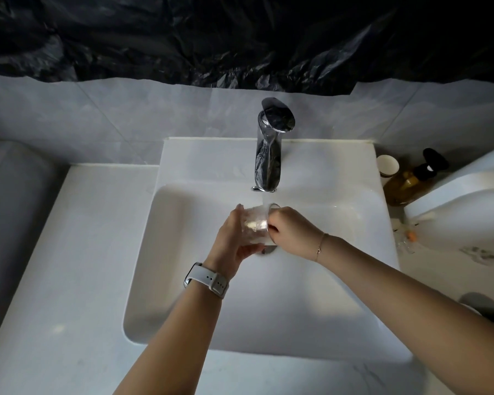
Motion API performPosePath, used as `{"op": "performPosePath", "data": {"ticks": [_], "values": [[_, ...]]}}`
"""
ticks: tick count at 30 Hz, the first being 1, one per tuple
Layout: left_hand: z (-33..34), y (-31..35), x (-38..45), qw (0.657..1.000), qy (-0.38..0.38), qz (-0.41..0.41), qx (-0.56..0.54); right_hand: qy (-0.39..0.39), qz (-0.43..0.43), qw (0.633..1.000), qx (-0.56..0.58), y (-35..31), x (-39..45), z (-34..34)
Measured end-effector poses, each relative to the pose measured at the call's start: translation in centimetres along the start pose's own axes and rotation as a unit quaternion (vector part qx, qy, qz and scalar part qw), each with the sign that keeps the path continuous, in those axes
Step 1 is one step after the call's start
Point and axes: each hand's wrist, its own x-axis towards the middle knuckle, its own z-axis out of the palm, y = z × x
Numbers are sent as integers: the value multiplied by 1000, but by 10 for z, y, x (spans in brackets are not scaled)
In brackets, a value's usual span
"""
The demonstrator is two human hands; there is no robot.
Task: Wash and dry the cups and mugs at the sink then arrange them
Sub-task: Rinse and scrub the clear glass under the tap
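A clear glass mug (255, 223) is held on its side over the white sink basin (183, 280), under a thin stream of water from the chrome tap (271, 143). My left hand (231, 240) wraps around the mug's body from the left. My right hand (291, 232) grips the mug at its rim and handle on the right. The drain is partly hidden under the mug.
A white paper cup (388, 166) and an amber pump bottle (411, 181) stand on the counter at the right. A white toilet tank (468, 189) sits further right. The white countertop (69, 266) spreads to the left. Black plastic sheeting (240, 38) covers the wall above.
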Motion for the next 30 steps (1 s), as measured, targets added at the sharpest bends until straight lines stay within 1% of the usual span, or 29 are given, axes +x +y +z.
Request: {"op": "performPosePath", "data": {"ticks": [1, 2, 4, 5, 7, 9, 12, 14, 16, 17, 18, 20, 22, 23, 24, 25, 26, 27, 28, 29, 30], "values": [[-1, 1, -1, 1000, 5, 4, 0, -27, 35, 997, 60, 0, 1, 3], [-3, 0, 0, 1000, 9, 8, 6, -52, 66, 987, 138, 0, 1, 5], [-4, 2, -2, 1000, 18, 16, 16, -103, 125, 944, 288, 2, -4, 7], [-2, 3, -3, 999, 21, 20, 17, -115, 140, 924, 335, 5, -7, 8], [2, 5, -6, 999, 25, 35, 17, -107, 149, 898, 400, 14, -12, 11], [3, 7, -8, 996, 51, 68, 26, -82, 166, 864, 468, 25, -17, 12], [-12, 11, -5, 977, 100, 156, 106, -16, 213, 821, 529, 39, -33, 9], [-22, 17, -8, 949, 98, 230, 191, 31, 242, 801, 546, 46, -45, 6], [-26, 25, -15, 899, 98, 299, 304, 60, 266, 787, 553, 46, -54, 4], [-27, 28, -19, 872, 104, 318, 358, 70, 275, 778, 560, 42, -56, 3], [-28, 30, -22, 848, 108, 329, 401, 82, 287, 768, 567, 39, -58, 3], [-29, 33, -29, 814, 107, 336, 462, 112, 307, 750, 575, 30, -58, 3], [-29, 35, -38, 787, 113, 336, 505, 136, 326, 757, 550, 21, -55, 3], [-29, 36, -42, 789, 120, 334, 502, 141, 331, 759, 542, 15, -54, 2], [-29, 37, -44, 809, 125, 328, 472, 135, 332, 759, 544, 10, -53, 1], [-29, 37, -47, 848, 123, 316, 407, 125, 328, 753, 556, 2, -52, 0], [-30, 38, -50, 898, 110, 293, 309, 114, 323, 755, 559, -5, -51, 0], [-28, 40, -57, 945, 81, 257, 187, 101, 321, 767, 546, -12, -49, 1], [-27, 40, -62, 974, 40, 211, 71, 82, 318, 791, 516, -16, -47, 3], [-26, 40, -68, 985, -8, 172, -22, 65, 308, 812, 492, -22, -46, 6], [-25, 39, -73, 984, -53, 148, -86, 52, 296, 829, 472, -27, -44, 9]]}}
